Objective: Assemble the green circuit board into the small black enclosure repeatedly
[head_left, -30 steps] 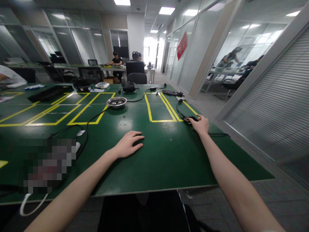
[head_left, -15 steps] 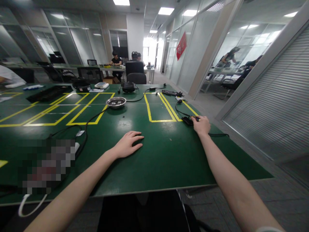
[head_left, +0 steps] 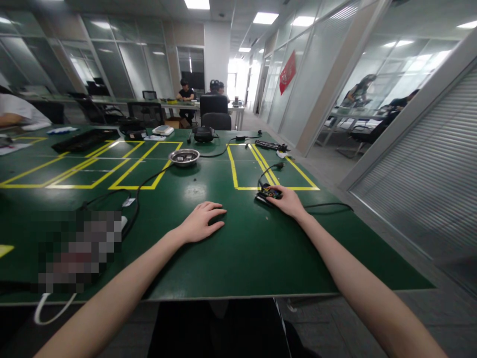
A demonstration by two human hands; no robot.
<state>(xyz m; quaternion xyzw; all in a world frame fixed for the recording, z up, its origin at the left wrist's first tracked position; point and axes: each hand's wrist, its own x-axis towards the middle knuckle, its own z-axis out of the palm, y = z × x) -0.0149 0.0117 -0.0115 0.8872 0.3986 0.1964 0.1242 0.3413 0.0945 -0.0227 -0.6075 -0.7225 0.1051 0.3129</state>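
My right hand (head_left: pixel 285 199) grips a small black electronic device (head_left: pixel 263 197) by its right side, thumb in front and fingers on top. Bits of coloured wire or circuitry show on its upper face, though the details are too small to make out. A black cord with a plug (head_left: pixel 280 166) loops up behind the device, and another black cable (head_left: pixel 328 205) trails out to the right past my wrist. My left hand (head_left: pixel 201 222) rests palm down on the green tabletop (head_left: pixel 238 258), holding nothing, its fingers stretched out and slightly apart.
A metal bowl (head_left: pixel 184 157) with small metal parts stands beyond my left hand. Yellow tape rectangles (head_left: pixel 235 174) mark the table. A blurred-out item (head_left: pixel 82 248) lies at left. Farther back are a black tray (head_left: pixel 85 140), a folded black tripod-like item (head_left: pixel 271 145) and seated people.
My right hand has drawn the black device and its plug cord leftward across the table, slightly nearer me. My left hand stays in place. The view has shifted a little.
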